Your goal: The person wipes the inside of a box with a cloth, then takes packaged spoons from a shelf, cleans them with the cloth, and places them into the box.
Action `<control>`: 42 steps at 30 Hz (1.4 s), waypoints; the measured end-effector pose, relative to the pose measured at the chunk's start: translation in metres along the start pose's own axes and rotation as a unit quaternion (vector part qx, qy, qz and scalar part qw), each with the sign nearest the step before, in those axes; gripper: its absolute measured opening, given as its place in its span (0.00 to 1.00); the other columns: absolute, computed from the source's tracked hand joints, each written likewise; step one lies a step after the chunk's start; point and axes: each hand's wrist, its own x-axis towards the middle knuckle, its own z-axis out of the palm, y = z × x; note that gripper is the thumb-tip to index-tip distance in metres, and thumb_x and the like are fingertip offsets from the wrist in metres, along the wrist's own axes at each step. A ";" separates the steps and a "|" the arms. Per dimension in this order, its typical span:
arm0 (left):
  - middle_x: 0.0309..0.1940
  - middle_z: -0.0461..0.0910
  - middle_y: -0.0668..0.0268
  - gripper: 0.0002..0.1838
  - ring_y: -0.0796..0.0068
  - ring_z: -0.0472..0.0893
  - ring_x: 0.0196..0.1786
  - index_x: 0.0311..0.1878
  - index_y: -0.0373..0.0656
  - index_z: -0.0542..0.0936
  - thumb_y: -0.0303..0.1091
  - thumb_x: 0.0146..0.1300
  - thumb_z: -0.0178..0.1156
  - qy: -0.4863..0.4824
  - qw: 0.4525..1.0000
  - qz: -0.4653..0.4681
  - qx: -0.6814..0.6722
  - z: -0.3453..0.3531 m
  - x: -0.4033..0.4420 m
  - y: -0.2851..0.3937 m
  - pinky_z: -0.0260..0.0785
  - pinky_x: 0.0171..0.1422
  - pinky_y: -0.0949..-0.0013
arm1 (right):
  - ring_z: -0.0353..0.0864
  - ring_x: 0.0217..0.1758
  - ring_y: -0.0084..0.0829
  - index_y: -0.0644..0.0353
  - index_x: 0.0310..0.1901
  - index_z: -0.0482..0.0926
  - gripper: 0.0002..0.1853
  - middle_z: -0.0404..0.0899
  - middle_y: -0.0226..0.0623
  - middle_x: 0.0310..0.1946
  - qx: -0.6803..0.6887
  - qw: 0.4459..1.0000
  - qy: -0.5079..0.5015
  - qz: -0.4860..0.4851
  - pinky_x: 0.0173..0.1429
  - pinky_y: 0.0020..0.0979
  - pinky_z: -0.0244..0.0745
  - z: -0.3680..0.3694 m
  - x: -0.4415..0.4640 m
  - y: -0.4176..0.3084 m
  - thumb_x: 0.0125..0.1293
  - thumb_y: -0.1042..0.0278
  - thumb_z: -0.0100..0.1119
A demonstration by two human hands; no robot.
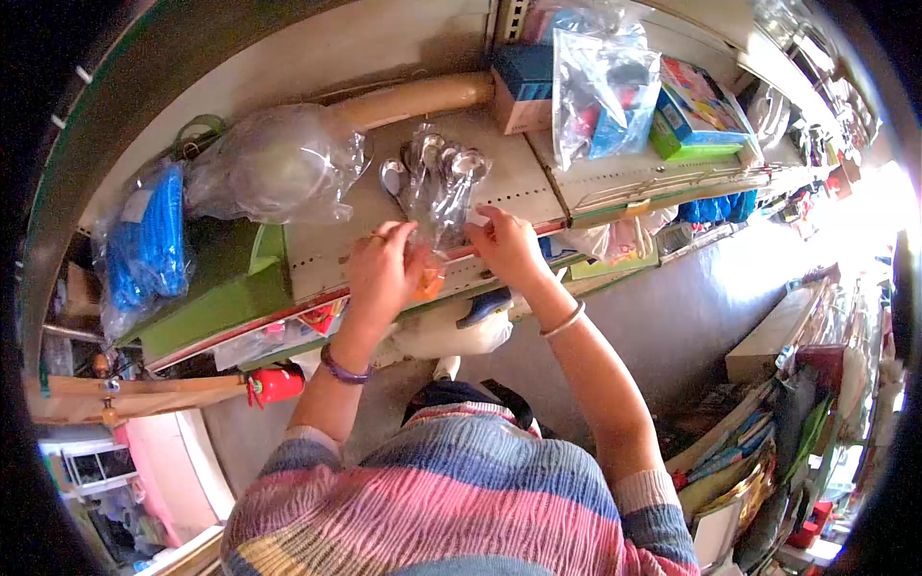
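Observation:
A clear plastic bag (448, 213) with several metal spoons (431, 149) in it lies on the pale perforated shelf, its near end toward me. One spoon (392, 177) sits at the left side of the bunch. My left hand (382, 267) pinches the bag's near left edge, beside a small orange patch (429, 279). At the near right edge, my right hand (511, 248) has its thumb and fingers closed on the plastic. The exact fingertip contact is partly hidden by the shiny film.
A large plastic-wrapped item (274, 168), bagged blue goods (149, 240) and a green tray (226, 298) lie left. Behind is a brown roll (413, 99). Boxes (701, 106) and a clear bag (605, 96) stand right. A red bottle-like object (277, 385) is below left.

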 end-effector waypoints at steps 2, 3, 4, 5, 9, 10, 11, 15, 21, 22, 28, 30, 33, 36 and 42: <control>0.41 0.76 0.60 0.15 0.59 0.78 0.38 0.44 0.41 0.77 0.36 0.55 0.60 -0.003 0.999 0.017 -0.039 0.004 0.000 0.001 0.69 0.44 0.59 | 0.81 0.28 0.37 0.71 0.48 0.73 0.22 0.80 0.46 0.26 -0.029 0.999 0.013 0.004 0.35 0.32 0.75 0.011 0.010 -0.001 0.58 0.62 0.60; 0.41 0.76 0.60 0.14 0.59 0.78 0.38 0.44 0.41 0.78 0.36 0.55 0.60 -0.005 0.998 0.026 -0.059 0.007 0.000 0.002 0.70 0.43 0.59 | 0.81 0.30 0.40 0.70 0.49 0.72 0.24 0.80 0.48 0.27 -0.012 1.000 0.013 0.018 0.37 0.35 0.75 0.013 0.011 0.000 0.57 0.60 0.61; 0.41 0.76 0.60 0.15 0.58 0.78 0.38 0.45 0.41 0.78 0.36 0.55 0.60 0.012 0.995 0.042 -0.095 0.013 0.001 0.002 0.70 0.45 0.60 | 0.81 0.31 0.44 0.69 0.49 0.72 0.25 0.80 0.49 0.28 0.005 0.999 0.013 0.032 0.39 0.37 0.75 0.011 0.011 -0.003 0.56 0.58 0.62; 0.41 0.75 0.60 0.15 0.58 0.78 0.39 0.45 0.41 0.78 0.36 0.55 0.60 0.004 0.993 0.036 -0.113 0.016 0.001 0.001 0.70 0.45 0.60 | 0.81 0.33 0.47 0.68 0.50 0.72 0.27 0.80 0.50 0.28 0.023 0.999 0.014 0.046 0.41 0.40 0.75 0.010 0.011 -0.004 0.55 0.56 0.63; 0.41 0.75 0.57 0.15 0.56 0.77 0.42 0.45 0.39 0.78 0.33 0.55 0.60 -0.018 0.987 0.027 -0.159 0.015 0.008 0.003 0.70 0.48 0.62 | 0.81 0.30 0.31 0.69 0.45 0.75 0.19 0.81 0.42 0.27 0.228 0.965 0.013 0.127 0.33 0.31 0.76 0.021 0.025 0.021 0.54 0.66 0.63; 0.42 0.75 0.56 0.14 0.56 0.77 0.44 0.46 0.38 0.78 0.31 0.56 0.60 -0.022 0.986 0.026 -0.163 0.015 0.009 0.003 0.70 0.48 0.62 | 0.81 0.30 0.29 0.69 0.44 0.75 0.17 0.80 0.41 0.27 0.270 0.953 0.006 0.135 0.32 0.29 0.76 0.018 0.025 0.019 0.55 0.69 0.62; 0.41 0.75 0.56 0.14 0.56 0.77 0.44 0.46 0.38 0.78 0.32 0.56 0.60 -0.020 0.987 0.022 -0.156 0.015 0.010 0.002 0.70 0.48 0.63 | 0.80 0.30 0.27 0.69 0.43 0.76 0.15 0.80 0.39 0.28 0.312 0.939 -0.001 0.144 0.31 0.28 0.76 0.015 0.025 0.017 0.55 0.71 0.60; 0.40 0.75 0.57 0.16 0.56 0.77 0.42 0.45 0.37 0.78 0.35 0.55 0.61 -0.003 0.991 0.041 -0.125 0.022 0.010 -0.007 0.70 0.46 0.62 | 0.78 0.33 0.24 0.70 0.45 0.74 0.12 0.77 0.34 0.32 0.383 0.911 0.063 0.137 0.38 0.26 0.75 0.006 0.026 0.012 0.58 0.77 0.55; 0.37 0.76 0.57 0.17 0.61 0.77 0.38 0.46 0.36 0.77 0.37 0.58 0.60 0.058 0.987 0.045 -0.144 0.015 0.017 0.001 0.70 0.42 0.63 | 0.77 0.38 0.22 0.65 0.44 0.73 0.08 0.75 0.30 0.33 0.475 0.874 0.105 0.014 0.47 0.25 0.74 -0.008 0.019 0.004 0.64 0.77 0.52; 0.35 0.77 0.58 0.16 0.63 0.78 0.36 0.46 0.36 0.77 0.37 0.59 0.59 0.064 0.984 0.040 -0.163 0.009 0.019 0.007 0.71 0.41 0.64 | 0.77 0.38 0.22 0.65 0.44 0.73 0.08 0.75 0.30 0.34 0.488 0.866 0.108 0.005 0.47 0.25 0.74 -0.010 0.014 -0.003 0.64 0.77 0.52; 0.24 0.79 0.68 0.10 0.83 0.73 0.18 0.40 0.37 0.75 0.35 0.64 0.56 -0.112 0.808 -0.112 -0.567 -0.002 0.018 0.067 0.66 0.22 0.79 | 0.72 0.37 0.16 0.60 0.42 0.74 0.06 0.75 0.24 0.34 0.539 0.826 0.161 -0.036 0.41 0.19 0.69 -0.017 -0.027 -0.044 0.63 0.74 0.55; 0.23 0.78 0.68 0.08 0.85 0.72 0.17 0.38 0.38 0.75 0.34 0.64 0.55 -0.172 0.781 -0.140 -0.584 -0.006 0.016 0.081 0.64 0.21 0.80 | 0.72 0.39 0.17 0.60 0.42 0.74 0.06 0.75 0.24 0.35 0.563 0.815 0.135 0.013 0.43 0.19 0.68 -0.028 -0.048 -0.042 0.63 0.76 0.55; 0.18 0.76 0.70 0.08 0.88 0.69 0.16 0.36 0.38 0.75 0.33 0.65 0.54 -0.222 0.790 -0.126 -0.558 -0.003 0.009 0.099 0.60 0.18 0.81 | 0.73 0.39 0.18 0.61 0.44 0.73 0.08 0.75 0.24 0.36 0.549 0.817 0.176 -0.030 0.43 0.20 0.68 -0.044 -0.067 -0.035 0.63 0.74 0.55; 0.15 0.74 0.71 0.08 0.88 0.67 0.13 0.34 0.38 0.76 0.34 0.64 0.56 -0.265 0.798 -0.127 -0.527 -0.005 -0.004 0.126 0.57 0.17 0.81 | 0.73 0.38 0.16 0.62 0.46 0.72 0.11 0.75 0.25 0.35 0.533 0.804 0.262 0.009 0.39 0.19 0.68 -0.077 -0.095 -0.036 0.66 0.67 0.53; 0.18 0.76 0.70 0.08 0.87 0.70 0.16 0.39 0.38 0.78 0.33 0.64 0.55 -0.399 0.787 -0.051 -0.469 0.012 -0.039 0.174 0.60 0.18 0.82 | 0.66 0.20 0.13 0.60 0.29 0.76 0.08 0.74 0.23 0.20 0.422 0.821 0.383 0.029 0.24 0.18 0.60 -0.130 -0.160 -0.003 0.65 0.69 0.55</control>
